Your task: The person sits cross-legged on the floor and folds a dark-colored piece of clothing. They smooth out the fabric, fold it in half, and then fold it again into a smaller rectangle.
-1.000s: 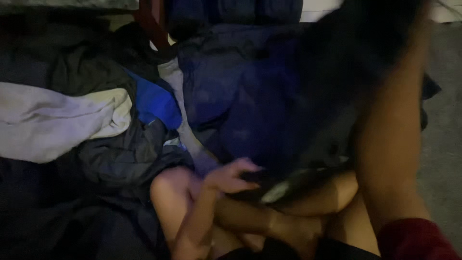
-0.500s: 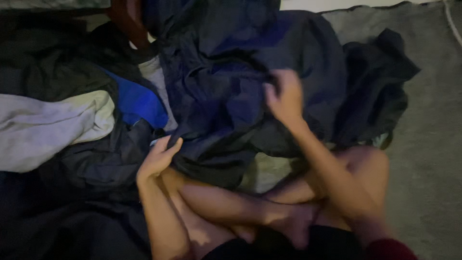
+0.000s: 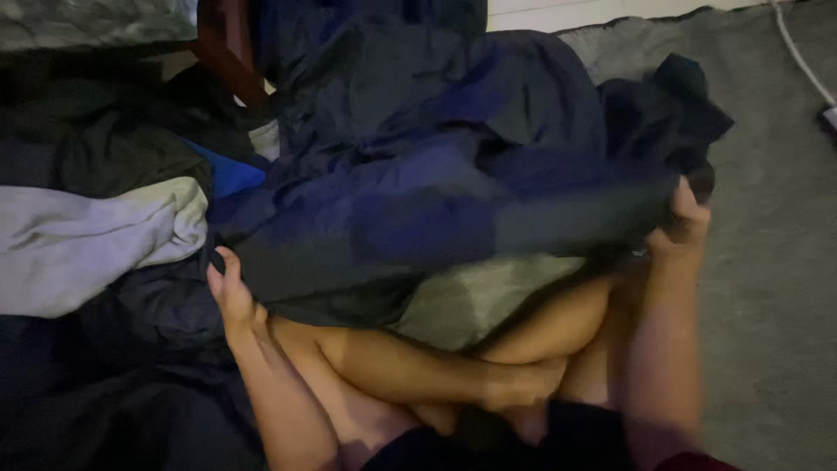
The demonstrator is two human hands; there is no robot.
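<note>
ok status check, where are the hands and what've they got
Left hand grips near edge of the dark navy fabric garment. Right hand grips its far end. Pale grey cloth bunched left, clear of both.

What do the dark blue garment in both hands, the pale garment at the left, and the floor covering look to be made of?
Dark blue garment: looks like thin woven fabric, perhaps nylon, with a faint sheen and soft crumpled folds; held by the left hand and right hand. Pale grey garment: thicker matte knit, probably cotton fleece, with rounded folds. Floor covering: grey short-pile carpet, matte and slightly fuzzy.
</note>
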